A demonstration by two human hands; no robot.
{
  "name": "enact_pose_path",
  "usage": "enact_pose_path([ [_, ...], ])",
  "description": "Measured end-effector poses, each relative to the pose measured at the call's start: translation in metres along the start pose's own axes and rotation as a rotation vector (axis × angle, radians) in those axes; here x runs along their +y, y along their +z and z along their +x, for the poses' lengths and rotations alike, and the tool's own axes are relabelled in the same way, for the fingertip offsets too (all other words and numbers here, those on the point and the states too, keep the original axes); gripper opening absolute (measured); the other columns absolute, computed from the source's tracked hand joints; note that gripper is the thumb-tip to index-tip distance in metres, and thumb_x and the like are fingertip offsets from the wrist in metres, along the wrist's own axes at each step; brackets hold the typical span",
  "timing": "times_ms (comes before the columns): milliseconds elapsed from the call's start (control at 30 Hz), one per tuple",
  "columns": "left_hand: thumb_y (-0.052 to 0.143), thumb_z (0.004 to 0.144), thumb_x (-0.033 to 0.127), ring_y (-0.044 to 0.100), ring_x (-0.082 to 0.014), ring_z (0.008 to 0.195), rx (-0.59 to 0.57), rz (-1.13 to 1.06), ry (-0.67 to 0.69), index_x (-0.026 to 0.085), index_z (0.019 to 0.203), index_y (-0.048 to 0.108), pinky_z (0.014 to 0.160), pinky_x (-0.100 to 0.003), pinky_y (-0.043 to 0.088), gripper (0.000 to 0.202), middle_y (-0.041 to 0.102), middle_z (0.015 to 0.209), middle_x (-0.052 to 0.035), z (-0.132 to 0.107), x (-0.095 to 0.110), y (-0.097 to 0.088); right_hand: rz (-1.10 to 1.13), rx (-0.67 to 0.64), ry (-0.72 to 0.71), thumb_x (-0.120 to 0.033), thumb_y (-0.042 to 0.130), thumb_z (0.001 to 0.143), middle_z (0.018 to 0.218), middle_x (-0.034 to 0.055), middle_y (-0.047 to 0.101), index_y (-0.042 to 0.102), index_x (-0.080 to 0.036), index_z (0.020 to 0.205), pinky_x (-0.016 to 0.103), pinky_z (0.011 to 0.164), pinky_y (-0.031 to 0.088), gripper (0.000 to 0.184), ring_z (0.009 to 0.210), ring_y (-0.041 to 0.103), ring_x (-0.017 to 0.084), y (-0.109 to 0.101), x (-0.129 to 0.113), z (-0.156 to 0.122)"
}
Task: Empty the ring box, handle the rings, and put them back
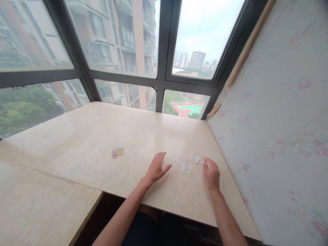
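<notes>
A small clear plastic case [185, 165] lies flat on the pale marble-look tabletop [102, 136], between my two hands. My left hand [157, 168] rests flat on the table just left of the case, fingers stretched out, a ring on one finger. My right hand [211, 174] lies just right of the case with its fingers curled; its fingertips are beside a small white object [198, 159] that I cannot make out. A little heap of coloured rubber bands [118, 152] lies further left, apart from both hands.
The table fills a window corner with dark-framed panes [161, 82] behind and to the left. A wall with flowered covering [269, 119] stands close on the right. A second tabletop [38, 205] adjoins at the near left. The table's near edge runs just above my forearms.
</notes>
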State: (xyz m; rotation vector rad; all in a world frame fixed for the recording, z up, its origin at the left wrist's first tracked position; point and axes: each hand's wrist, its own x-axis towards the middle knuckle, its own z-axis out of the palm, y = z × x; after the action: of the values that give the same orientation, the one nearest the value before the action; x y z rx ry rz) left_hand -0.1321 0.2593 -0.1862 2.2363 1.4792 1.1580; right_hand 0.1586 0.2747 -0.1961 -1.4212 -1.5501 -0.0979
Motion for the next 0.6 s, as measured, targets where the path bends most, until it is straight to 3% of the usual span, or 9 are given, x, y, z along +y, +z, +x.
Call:
enact_pose_path([
  [133, 0.050, 0.089, 0.026, 0.049, -0.0270, 0.120, 0.236, 0.232, -0.123, 0.012, 0.126, 0.046, 0.103, -0.046, 0.042, 0.040, 0.054, 0.123, -0.0167, -0.022, -0.048, -0.056, 0.094, -0.006, -0.102, -0.038, 0.046, 0.092, 0.094, 0.0121, 0.068, 0.066, -0.014, 0.093, 0.038, 0.086, 0.049, 0.031, 0.091, 0.062, 0.023, -0.003, -0.020, -0.002],
  [200, 0.047, 0.088, 0.023, 0.045, -0.0305, 0.125, 0.355, 0.427, -0.224, 0.008, 0.123, 0.049, 0.107, -0.049, 0.037, 0.038, 0.053, 0.124, -0.0203, -0.034, -0.073, -0.089, 0.162, -0.052, -0.106, -0.037, 0.048, 0.091, 0.095, 0.0105, 0.068, 0.066, -0.015, 0.094, 0.035, 0.083, 0.049, 0.029, 0.088, 0.063, 0.021, -0.004, -0.026, -0.004],
  [267, 0.048, 0.087, 0.027, 0.036, -0.0354, 0.132, 0.392, 0.583, -0.360, 0.002, 0.125, 0.048, 0.111, -0.051, 0.030, 0.045, 0.048, 0.130, -0.0260, -0.043, -0.095, -0.118, 0.187, -0.078, -0.067, -0.039, 0.049, 0.090, 0.095, 0.0100, 0.068, 0.066, -0.015, 0.094, 0.034, 0.082, 0.049, 0.030, 0.088, 0.063, 0.021, -0.005, -0.030, -0.005],
  [367, 0.052, 0.086, 0.038, 0.024, -0.0409, 0.139, 0.216, 0.644, -0.552, -0.004, 0.132, 0.041, 0.112, -0.053, 0.024, 0.063, 0.036, 0.141, -0.0319, -0.049, -0.120, -0.142, 0.194, -0.109, 0.083, -0.044, 0.050, 0.086, 0.097, 0.0108, 0.068, 0.067, -0.014, 0.095, 0.034, 0.082, 0.048, 0.035, 0.087, 0.063, 0.022, -0.007, -0.032, -0.005],
  [467, 0.044, 0.091, 0.040, 0.024, -0.0411, 0.139, -0.003, 0.639, -0.633, -0.001, 0.136, 0.040, 0.111, -0.060, 0.017, 0.061, 0.034, 0.144, -0.0303, -0.043, -0.126, -0.137, 0.208, -0.118, 0.256, -0.048, 0.051, 0.081, 0.098, 0.0120, 0.068, 0.068, -0.014, 0.095, 0.034, 0.082, 0.048, 0.041, 0.088, 0.063, 0.024, -0.008, -0.031, -0.005],
  [533, 0.042, 0.092, 0.044, 0.021, -0.0383, 0.141, -0.115, 0.587, -0.534, 0.001, 0.140, 0.036, 0.112, -0.060, 0.013, 0.064, 0.029, 0.148, -0.0277, -0.035, -0.120, -0.125, 0.218, -0.123, 0.343, -0.050, 0.053, 0.078, 0.099, 0.0122, 0.069, 0.068, -0.014, 0.096, 0.035, 0.083, 0.048, 0.044, 0.090, 0.063, 0.026, -0.008, -0.029, -0.005],
  [600, 0.044, 0.092, 0.044, 0.016, -0.0317, 0.144, -0.204, 0.479, -0.323, 0.005, 0.145, 0.030, 0.116, -0.051, 0.014, 0.068, 0.023, 0.153, -0.0219, -0.028, -0.112, -0.113, 0.231, -0.129, 0.409, -0.052, 0.055, 0.076, 0.099, 0.0124, 0.069, 0.068, -0.014, 0.098, 0.036, 0.085, 0.048, 0.047, 0.091, 0.063, 0.027, -0.007, -0.027, -0.005],
])
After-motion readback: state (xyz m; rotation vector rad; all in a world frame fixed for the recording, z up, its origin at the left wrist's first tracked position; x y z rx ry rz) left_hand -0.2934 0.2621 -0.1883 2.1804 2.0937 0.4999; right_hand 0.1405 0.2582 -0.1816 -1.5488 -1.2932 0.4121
